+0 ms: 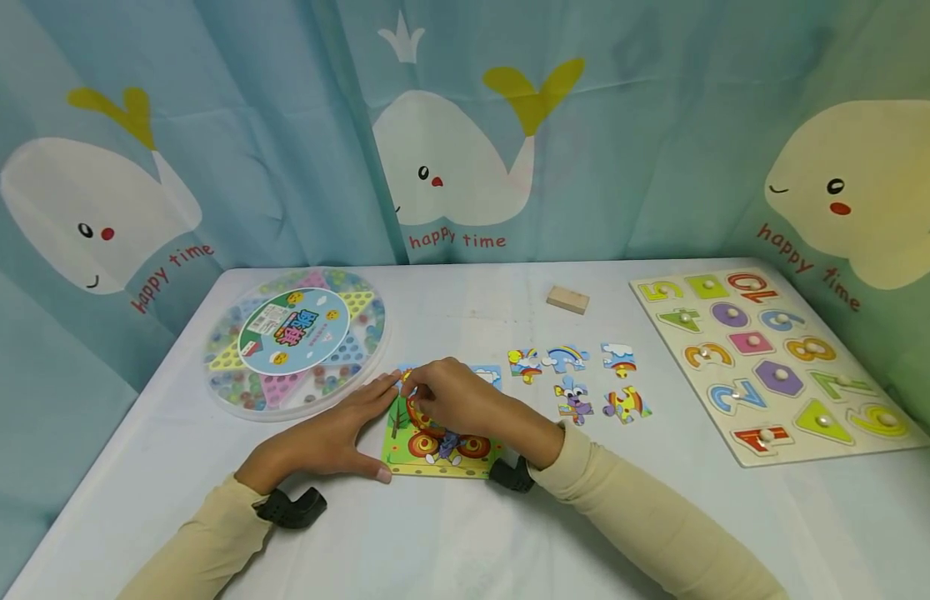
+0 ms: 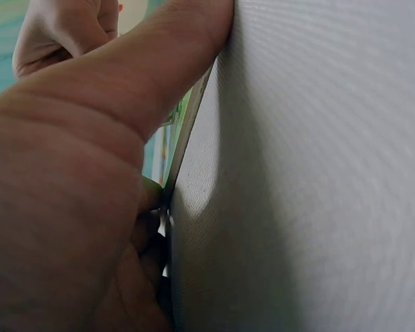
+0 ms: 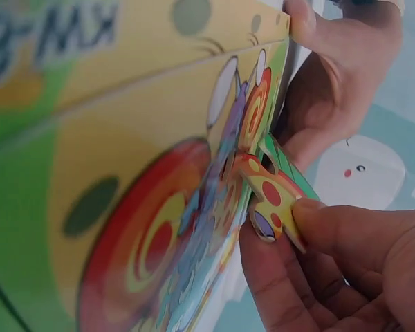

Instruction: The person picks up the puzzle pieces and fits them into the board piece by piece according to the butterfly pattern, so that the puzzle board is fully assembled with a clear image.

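A colourful jigsaw board [image 1: 444,469] with a car and animal picture lies at the middle of the white table. My left hand [image 1: 326,437] rests along its left side, fingers stretched to the upper left and thumb at the lower left corner. Over the board is my right hand [image 1: 461,400], which hides part of the picture. In the right wrist view its thumb and fingers pinch a yellow and green puzzle piece [image 3: 280,197] with red spots, tilted against the board's surface. The left thumb [image 2: 145,66] lies by the board's edge in the left wrist view.
Several loose puzzle pieces [image 1: 573,398] lie right of the board. A small wooden block [image 1: 567,299] sits behind them. A number and shape peg board [image 1: 742,387] lies at the right, a round marble game box [image 1: 295,333] at the left. A whale-print curtain [image 1: 465,50] hangs behind the table.
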The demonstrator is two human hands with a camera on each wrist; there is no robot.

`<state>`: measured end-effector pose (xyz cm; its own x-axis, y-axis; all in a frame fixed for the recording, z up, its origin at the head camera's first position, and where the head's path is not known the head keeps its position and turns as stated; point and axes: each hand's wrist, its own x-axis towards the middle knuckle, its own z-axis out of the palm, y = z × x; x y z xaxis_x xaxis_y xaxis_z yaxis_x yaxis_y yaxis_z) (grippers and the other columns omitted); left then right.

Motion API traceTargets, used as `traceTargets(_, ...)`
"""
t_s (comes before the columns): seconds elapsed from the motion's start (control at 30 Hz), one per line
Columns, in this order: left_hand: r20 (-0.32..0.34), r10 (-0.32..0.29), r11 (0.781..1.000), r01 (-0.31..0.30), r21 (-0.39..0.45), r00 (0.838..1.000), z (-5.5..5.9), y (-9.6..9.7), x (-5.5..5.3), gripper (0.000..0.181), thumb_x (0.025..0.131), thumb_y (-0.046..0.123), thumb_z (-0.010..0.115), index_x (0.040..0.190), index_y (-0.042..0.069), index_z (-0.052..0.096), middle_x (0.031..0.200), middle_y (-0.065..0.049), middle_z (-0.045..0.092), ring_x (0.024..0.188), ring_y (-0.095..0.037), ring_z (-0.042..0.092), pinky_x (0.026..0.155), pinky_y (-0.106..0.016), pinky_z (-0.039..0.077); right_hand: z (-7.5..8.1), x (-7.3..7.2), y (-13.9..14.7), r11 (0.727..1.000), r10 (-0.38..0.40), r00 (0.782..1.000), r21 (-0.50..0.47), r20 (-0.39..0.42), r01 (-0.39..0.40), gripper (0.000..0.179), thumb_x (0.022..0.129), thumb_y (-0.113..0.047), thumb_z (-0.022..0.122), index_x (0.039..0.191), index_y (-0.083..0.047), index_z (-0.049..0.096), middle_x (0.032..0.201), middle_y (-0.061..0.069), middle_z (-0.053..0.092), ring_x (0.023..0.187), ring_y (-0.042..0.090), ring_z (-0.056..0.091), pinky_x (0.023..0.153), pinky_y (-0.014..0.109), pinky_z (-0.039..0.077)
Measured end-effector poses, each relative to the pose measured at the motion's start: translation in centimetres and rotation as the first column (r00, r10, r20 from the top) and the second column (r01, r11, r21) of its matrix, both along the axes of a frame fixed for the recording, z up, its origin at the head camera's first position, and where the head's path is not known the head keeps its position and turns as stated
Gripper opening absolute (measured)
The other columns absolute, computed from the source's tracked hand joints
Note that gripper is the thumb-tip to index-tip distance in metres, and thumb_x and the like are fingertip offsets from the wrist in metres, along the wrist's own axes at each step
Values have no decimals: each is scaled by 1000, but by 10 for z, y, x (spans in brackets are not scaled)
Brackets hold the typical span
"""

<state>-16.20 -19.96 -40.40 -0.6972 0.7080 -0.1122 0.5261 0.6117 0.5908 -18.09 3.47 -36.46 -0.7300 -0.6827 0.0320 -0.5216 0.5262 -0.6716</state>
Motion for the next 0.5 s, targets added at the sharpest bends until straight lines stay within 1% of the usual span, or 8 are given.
traceTargets(0.2,0,4,1000,-4,14,1000,0,-1,-1,116,73,61,75,157,16,10,163,1,1,148,-24,1,114,-52,14,-2,0,-6,1000,-11,999,-5,-36,10,23,88,7,59,107,1,71,88,5,70,64,7,56,61,21,47)
traceTargets(0.27,3,8,1000,-8,20,1000,0,-1,-1,117,73,61,76,158,16,9,163,1,1,147,-24,1,114,-52,14,-3,-1,-7,1000,-14,999,0,-45,14,22,88,8,58,106,2,71,89,6,70,64,7,56,60,21,47)
traceTargets(0.33,5,7,1000,-7,21,1000,0,0,0,117,73,61,76,157,14,10,163,1,2,147,-24,1,114,-52,14,-4,-2,-8,999,-21,999,23,-49,23,21,89,7,59,105,1,71,90,6,70,66,9,58,62,22,47)
traceTargets(0.5,1,4,1000,-4,6,1000,0,1,0,117,73,61,76,156,6,14,163,0,1,147,-23,1,115,-50,13,-5,-2,-9,990,-44,998,131,-40,49,21,88,0,66,109,-2,71,98,5,69,86,13,62,76,26,50)
